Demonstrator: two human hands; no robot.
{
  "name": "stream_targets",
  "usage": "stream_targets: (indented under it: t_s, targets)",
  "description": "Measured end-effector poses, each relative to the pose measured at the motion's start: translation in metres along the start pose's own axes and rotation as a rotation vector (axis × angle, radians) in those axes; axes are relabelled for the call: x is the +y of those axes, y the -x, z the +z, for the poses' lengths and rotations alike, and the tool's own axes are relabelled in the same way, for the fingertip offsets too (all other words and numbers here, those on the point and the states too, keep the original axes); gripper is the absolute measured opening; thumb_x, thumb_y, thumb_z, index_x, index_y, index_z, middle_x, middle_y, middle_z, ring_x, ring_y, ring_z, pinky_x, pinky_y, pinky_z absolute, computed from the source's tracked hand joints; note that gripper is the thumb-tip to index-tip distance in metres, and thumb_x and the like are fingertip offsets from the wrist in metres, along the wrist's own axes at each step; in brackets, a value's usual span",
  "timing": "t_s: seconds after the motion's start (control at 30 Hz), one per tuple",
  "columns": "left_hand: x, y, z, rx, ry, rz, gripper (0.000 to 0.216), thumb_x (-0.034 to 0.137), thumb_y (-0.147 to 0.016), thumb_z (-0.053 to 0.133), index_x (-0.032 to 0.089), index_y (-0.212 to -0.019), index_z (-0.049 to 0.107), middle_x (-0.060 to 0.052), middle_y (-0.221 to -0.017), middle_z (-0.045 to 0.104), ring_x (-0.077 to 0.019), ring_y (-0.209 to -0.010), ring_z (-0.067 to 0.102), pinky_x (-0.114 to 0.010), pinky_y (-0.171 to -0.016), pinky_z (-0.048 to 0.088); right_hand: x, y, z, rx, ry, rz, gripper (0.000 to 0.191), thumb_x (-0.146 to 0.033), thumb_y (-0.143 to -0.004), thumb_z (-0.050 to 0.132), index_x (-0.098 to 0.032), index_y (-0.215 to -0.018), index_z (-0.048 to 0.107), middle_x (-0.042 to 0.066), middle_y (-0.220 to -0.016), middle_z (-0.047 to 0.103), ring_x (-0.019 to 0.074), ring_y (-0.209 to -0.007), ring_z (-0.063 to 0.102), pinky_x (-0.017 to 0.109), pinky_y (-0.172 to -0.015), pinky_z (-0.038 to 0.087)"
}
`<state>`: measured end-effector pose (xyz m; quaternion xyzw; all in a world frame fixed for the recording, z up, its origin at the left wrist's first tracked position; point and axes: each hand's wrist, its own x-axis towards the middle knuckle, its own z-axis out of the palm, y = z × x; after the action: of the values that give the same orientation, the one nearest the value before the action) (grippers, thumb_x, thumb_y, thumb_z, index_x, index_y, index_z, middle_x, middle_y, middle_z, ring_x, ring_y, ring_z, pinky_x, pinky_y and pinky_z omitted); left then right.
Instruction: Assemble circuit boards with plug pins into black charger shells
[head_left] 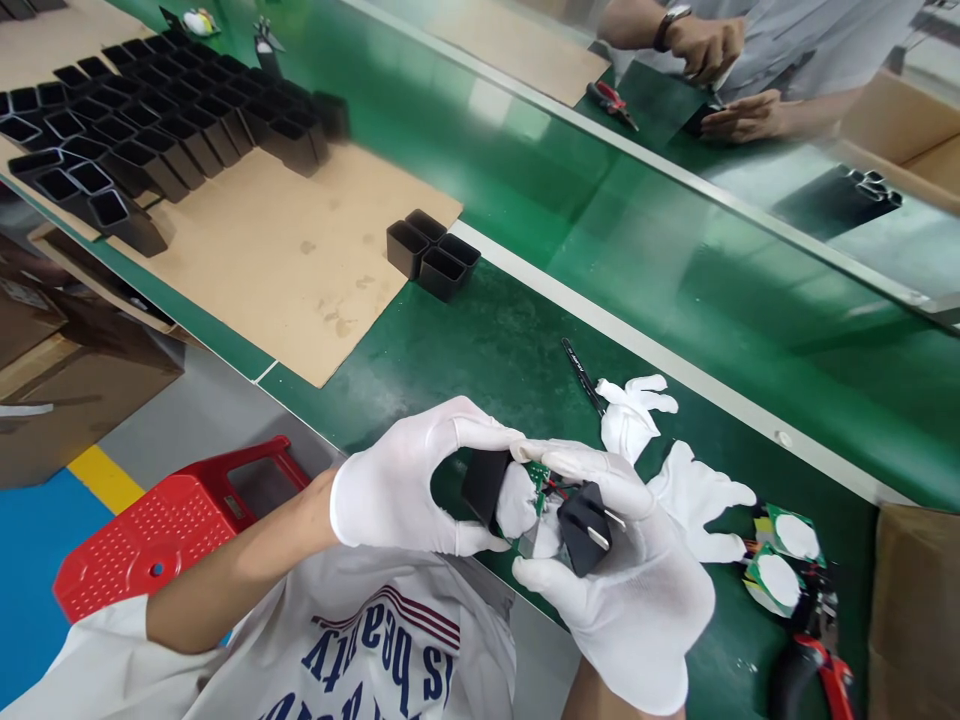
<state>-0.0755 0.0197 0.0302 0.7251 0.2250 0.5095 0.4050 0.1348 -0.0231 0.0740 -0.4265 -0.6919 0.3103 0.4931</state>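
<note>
My left hand (412, 480), in a white glove, grips a black plastic case (482, 487) between thumb and fingers. Facing it, my gloved right hand (637, 585) holds a black plug cover (579, 530) with two metal prongs pointing away from the case. Between the two black parts sits a green circuit board (538, 480) with white rounded material (517, 502) on it and thin red and black wires. The board's end is close to the case's mouth; whether it is inside I cannot tell. Palm and fingers hide part of the plug cover.
Several black cases (187, 120) stand on cardboard (300, 260) at left, with a smaller group (435, 255) nearer. White gloves (694, 495), a black pen-like tool (581, 375), two circuit boards (780, 580) and red-handled cutters (821, 660) lie at right. Across the divider, a co-worker's hands (705, 50) work.
</note>
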Motion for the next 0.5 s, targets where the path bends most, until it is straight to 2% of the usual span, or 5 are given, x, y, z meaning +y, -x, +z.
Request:
stream_targets:
  t_s: [0.3,0.5]
  targets:
    - [-0.0007,0.0019,-0.0024,-0.009,-0.029,-0.003,0.068,0.032,-0.083,0.095,0.025,-0.142,0.063,-0.01,-0.121,0.081,-0.0256,-0.11,0.078,-0.039,-0.096,0.067,0.0019,0.0033,0.0013,-0.014,0.022,0.025,0.066,-0.039,-0.082,0.101,-0.032,-0.141,0.072,0.003,-0.127,0.08,0.0219,-0.122,0.076,0.032,-0.108,0.063]
    - [-0.0005,0.0039,-0.0016,0.007,-0.004,-0.009,0.068,0.031,-0.085,0.095,0.027,-0.144,0.063,-0.009,-0.123,0.081,-0.0259,-0.111,0.078,-0.04,-0.099,0.066,0.0018,0.0051,0.0027,-0.017,0.046,0.028,0.063,-0.041,-0.084,0.099,-0.032,-0.14,0.071,0.003,-0.128,0.079,0.0225,-0.121,0.077,0.035,-0.107,0.064]
